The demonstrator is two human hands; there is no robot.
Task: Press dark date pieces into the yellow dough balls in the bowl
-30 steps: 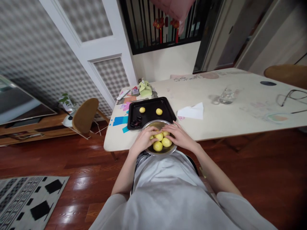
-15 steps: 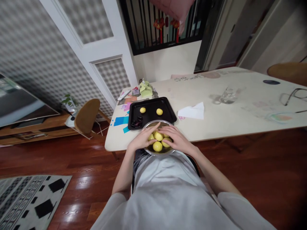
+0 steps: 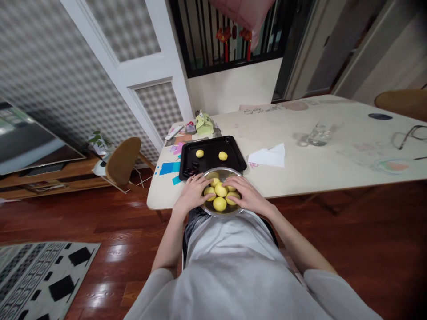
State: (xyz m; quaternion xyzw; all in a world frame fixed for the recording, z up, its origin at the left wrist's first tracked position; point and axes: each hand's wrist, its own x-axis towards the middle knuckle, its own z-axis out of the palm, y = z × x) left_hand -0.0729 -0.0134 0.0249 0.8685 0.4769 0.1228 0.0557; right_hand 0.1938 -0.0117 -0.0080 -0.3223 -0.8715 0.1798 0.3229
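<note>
A round metal bowl (image 3: 223, 215) with several yellow lemons (image 3: 220, 190) inside lies at the near edge of the table, close to my body. My left hand (image 3: 194, 192) rests over the bowl's left rim, fingers apart, thumb beside a lemon. On the right, my right hand (image 3: 244, 194) reaches over the rim with its fingers spread above the lemons. Just beyond the bowl is a black tray (image 3: 211, 149). Two yellow lemons, one at left (image 3: 199, 154) and one at right (image 3: 223, 156), lie on it, along with several small dark objects (image 3: 191, 170) near its left corner.
White paper (image 3: 267, 156) lies right of the tray on the white table (image 3: 280, 180). Farther right stand a clear glass (image 3: 318, 135) and a pair of glasses (image 3: 407, 135). A green box (image 3: 204, 124) and a white remote (image 3: 174, 132) are behind the tray.
My left hand has drawn back leftward from over the lemons to the bowl's left rim, uncovering more lemons. My right hand stays nearly where it was.
</note>
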